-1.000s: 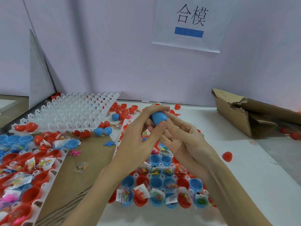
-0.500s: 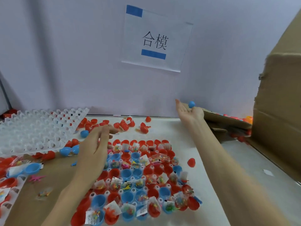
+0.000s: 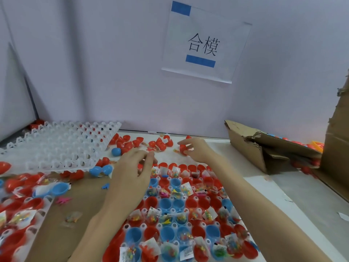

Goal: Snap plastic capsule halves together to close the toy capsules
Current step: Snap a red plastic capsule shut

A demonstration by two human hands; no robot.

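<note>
- Currently the right hand (image 3: 196, 151) pinches a red capsule half (image 3: 182, 149) on the bench (image 3: 264, 188), likely fetching a lid.
- Nearby, the left hand (image 3: 132, 173), fingers loosely curled, hovers empty over the filled tray (image 3: 179, 210), seemingly ready to pick a base.

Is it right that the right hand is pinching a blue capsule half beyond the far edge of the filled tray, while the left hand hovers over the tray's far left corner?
Not quite: the capsule half the right hand pinches is red, not blue, as the head view shows. The rest stands: it is beyond the filled tray, and the left hand hovers over the tray's far left corner.
</note>
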